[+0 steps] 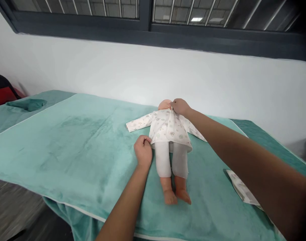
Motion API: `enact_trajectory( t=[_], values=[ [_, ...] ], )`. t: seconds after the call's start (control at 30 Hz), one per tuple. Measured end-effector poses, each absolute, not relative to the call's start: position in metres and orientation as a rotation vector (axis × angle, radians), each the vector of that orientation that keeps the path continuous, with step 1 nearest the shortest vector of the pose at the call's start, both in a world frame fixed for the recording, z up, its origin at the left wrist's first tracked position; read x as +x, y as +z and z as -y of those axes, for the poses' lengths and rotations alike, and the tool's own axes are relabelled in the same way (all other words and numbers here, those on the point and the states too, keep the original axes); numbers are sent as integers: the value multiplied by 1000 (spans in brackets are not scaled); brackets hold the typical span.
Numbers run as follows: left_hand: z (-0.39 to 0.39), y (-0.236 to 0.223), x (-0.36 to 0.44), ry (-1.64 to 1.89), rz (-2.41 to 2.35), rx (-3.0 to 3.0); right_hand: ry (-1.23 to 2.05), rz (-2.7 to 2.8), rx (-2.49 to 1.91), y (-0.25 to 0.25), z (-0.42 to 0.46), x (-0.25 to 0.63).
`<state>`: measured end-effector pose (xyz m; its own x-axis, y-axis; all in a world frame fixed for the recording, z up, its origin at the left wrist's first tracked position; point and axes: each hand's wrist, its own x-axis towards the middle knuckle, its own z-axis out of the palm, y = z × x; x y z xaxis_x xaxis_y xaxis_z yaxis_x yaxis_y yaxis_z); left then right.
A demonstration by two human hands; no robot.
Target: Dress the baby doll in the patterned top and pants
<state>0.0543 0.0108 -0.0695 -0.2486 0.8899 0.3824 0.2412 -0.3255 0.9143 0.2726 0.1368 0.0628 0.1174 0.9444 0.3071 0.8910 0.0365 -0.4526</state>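
A baby doll (171, 189) lies on its back on a green plush blanket (67, 150), head toward the wall and bare feet toward me. It wears a white patterned baby shirt (165, 129) with long sleeves and plain white trousers (163, 159). At the neckline my right hand (181, 106) pinches the shirt's fabric and pulls it up slightly, hiding part of the doll's head. My left hand (143, 150) has its fingers closed on the shirt's lower left hem, beside the doll's hip. The doll's right-side sleeve is partly behind my right forearm.
Beneath my right forearm lies a folded patterned cloth (240, 187), partly hidden. A white wall (105, 70) rises behind the covered table, under a dark-framed barred window (145, 28). A red and black object (2, 92) stands at the far left.
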Motion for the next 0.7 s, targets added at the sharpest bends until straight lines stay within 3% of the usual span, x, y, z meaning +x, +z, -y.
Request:
enact_trajectory(
  t=[0.23, 0.47, 0.7],
  values=[
    [-41, -66, 41, 1447, -1674, 1833, 75, 1749, -1773, 29, -86, 252],
    [-90, -65, -26, 748, -2013, 2413, 45, 1972, -1434, -28, 34, 266],
    [-103, -67, -38, 432, -2041, 2606, -195, 1743, -1393, -51, 51, 260]
  ],
)
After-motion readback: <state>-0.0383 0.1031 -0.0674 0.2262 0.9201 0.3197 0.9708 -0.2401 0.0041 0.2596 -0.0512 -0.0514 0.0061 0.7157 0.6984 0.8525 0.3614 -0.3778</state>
